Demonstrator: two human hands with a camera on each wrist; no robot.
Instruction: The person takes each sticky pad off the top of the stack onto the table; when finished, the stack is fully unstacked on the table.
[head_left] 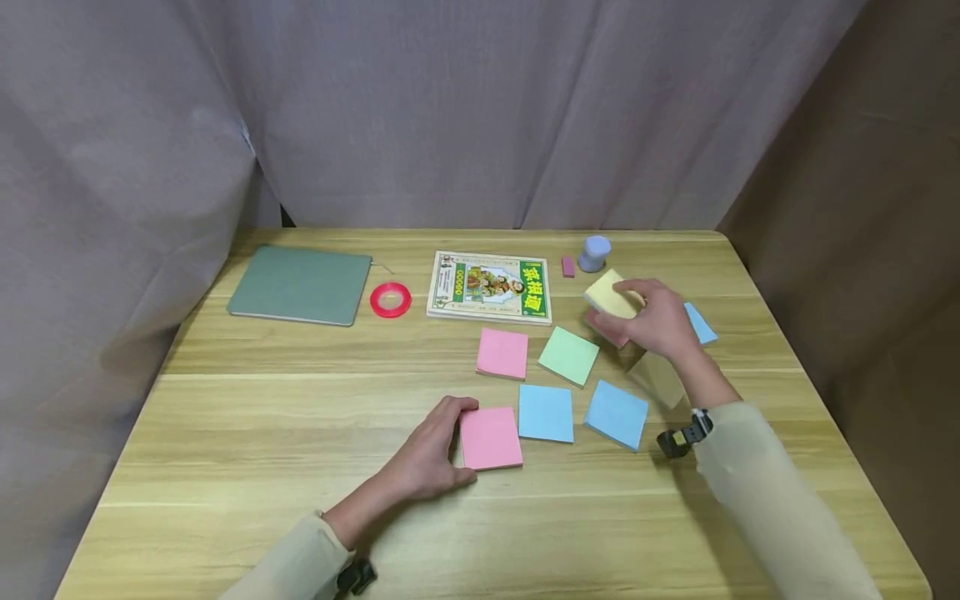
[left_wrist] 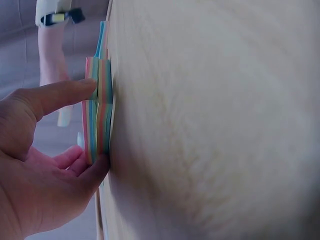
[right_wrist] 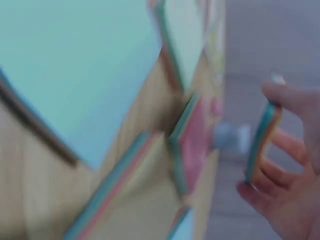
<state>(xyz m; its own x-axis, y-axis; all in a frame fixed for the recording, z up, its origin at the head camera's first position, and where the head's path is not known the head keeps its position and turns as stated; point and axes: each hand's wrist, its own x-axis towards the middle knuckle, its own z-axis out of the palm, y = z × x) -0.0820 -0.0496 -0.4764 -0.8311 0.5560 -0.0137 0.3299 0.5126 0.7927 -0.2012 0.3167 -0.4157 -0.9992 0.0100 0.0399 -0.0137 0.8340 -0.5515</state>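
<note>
My left hand (head_left: 429,454) grips a pink-topped stack of sticky notes (head_left: 492,438) by its edges, thumb on the near side and fingers at the far side. In the left wrist view, two multicoloured pads lie one on the other in this stack (left_wrist: 97,120). My right hand (head_left: 660,321) pinches a yellow-topped sticky note pad (head_left: 609,293), held in the air. In the right wrist view, a gap shows between this pad (right_wrist: 262,137) and the table. Below the right hand lie a pink pad (head_left: 611,332) and a pale yellow pad (head_left: 660,379), partly hidden by the hand and forearm.
Two blue pads (head_left: 546,413) (head_left: 617,415), a green pad (head_left: 569,356) and another pink pad (head_left: 502,353) lie between the hands. A blue pad (head_left: 701,323) is at the right. Behind are a picture book (head_left: 489,287), red tape roll (head_left: 391,300), green notebook (head_left: 300,285), pink eraser-like block (head_left: 567,267) and lilac cup-shaped object (head_left: 595,253).
</note>
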